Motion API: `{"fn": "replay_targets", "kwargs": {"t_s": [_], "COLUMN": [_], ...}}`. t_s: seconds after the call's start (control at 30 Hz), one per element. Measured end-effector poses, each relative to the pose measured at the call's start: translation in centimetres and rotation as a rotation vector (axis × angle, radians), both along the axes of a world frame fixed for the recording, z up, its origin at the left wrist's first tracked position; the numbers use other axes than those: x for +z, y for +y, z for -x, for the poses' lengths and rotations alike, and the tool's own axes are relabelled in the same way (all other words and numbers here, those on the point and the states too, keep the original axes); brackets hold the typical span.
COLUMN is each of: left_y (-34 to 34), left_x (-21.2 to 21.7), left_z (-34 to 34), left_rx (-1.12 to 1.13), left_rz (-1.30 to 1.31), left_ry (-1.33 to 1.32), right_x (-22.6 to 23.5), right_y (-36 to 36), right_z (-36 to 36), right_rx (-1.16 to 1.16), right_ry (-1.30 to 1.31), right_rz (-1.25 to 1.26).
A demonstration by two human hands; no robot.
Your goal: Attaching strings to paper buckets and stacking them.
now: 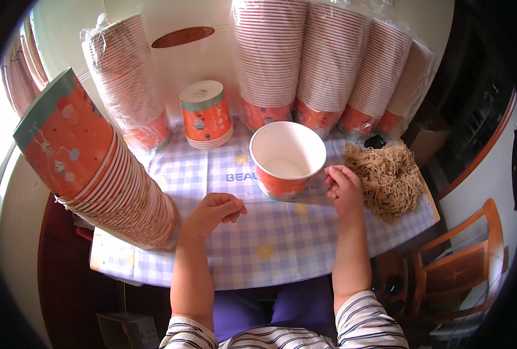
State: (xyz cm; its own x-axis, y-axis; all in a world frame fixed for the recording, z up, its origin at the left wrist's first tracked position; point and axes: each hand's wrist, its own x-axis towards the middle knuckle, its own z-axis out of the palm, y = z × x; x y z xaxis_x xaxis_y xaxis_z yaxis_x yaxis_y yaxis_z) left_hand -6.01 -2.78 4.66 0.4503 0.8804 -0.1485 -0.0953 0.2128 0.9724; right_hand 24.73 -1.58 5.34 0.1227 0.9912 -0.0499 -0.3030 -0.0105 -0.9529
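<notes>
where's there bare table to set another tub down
Widest: the tablecloth in front of the open tub, between the forearms. A smaller patch lies between the tall stack and the open tub, behind the left hand. It's crowded along the back with wrapped stacks and at right under the stringy pile.

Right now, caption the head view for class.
Left hand and right hand near an orange tub, tan strands heaped at right.

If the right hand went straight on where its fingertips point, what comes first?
The right hand would probably meet the right side of the orange paper tub first, just beyond its fingertips; depth is hard to judge here.
</notes>
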Motion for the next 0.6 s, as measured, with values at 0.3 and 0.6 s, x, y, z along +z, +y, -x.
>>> {"fn": "replay_targets", "kwargs": {"t_s": [0.3, 0.6], "left_y": [-0.8, -0.8], "left_x": [-0.2, -0.7], "left_z": [-3.6, -3.9], "left_rx": [-0.207, -0.172], "left_rz": [0.049, 0.052], "left_ry": [0.122, 0.062], "right_x": [0.1, -0.8], "right_y": [-3.4, -3.8], "right_z": [4.4, 8.2], "right_rx": [-0.215, 0.614], "right_ry": [-0.960, -0.517], "right_rz": [-1.157, -0.281]}}
